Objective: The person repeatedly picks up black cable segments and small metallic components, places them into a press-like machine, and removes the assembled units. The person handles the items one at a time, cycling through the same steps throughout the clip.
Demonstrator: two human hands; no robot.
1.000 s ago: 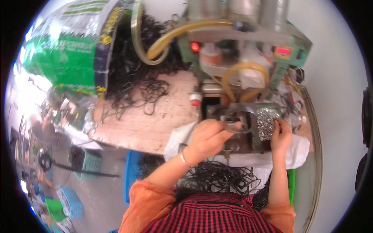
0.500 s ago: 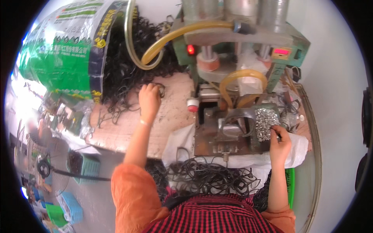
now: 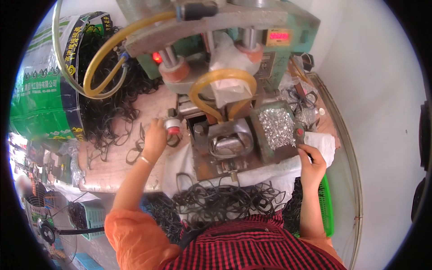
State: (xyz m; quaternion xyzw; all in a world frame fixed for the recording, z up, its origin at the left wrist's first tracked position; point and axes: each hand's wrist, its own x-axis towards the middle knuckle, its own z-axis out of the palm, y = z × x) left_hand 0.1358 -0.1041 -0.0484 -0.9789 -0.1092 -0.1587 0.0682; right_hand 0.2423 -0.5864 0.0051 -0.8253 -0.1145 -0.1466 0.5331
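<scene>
My left hand (image 3: pixel 155 140) is closed around a black rubber strip (image 3: pixel 133 154), which loops out on both sides of the fingers, beside a red and white push button (image 3: pixel 172 126). My right hand (image 3: pixel 313 166) has thumb and forefinger pinched at the front right corner of a tray (image 3: pixel 265 154) full of small shiny metal pieces (image 3: pixel 275 128). Whatever sits in that pinch is too small to make out. Between my hands, on the green press (image 3: pixel 288 58), stands a metal fixture (image 3: pixel 230 140) with a rounded frame.
A tangle of black strips (image 3: pixel 234 202) lies at the bench's front edge, over white cloth. Back left, more strips spill from a green and white sack (image 3: pixel 40 99). Yellow hoses (image 3: pixel 103 49) arc around the press. A green basket (image 3: pixel 326 207) stands low at right.
The view has shifted, so the press sits farther left. My left hand has come from the strip pile toward the push button with a strip. My right hand has drawn off the metal pieces.
</scene>
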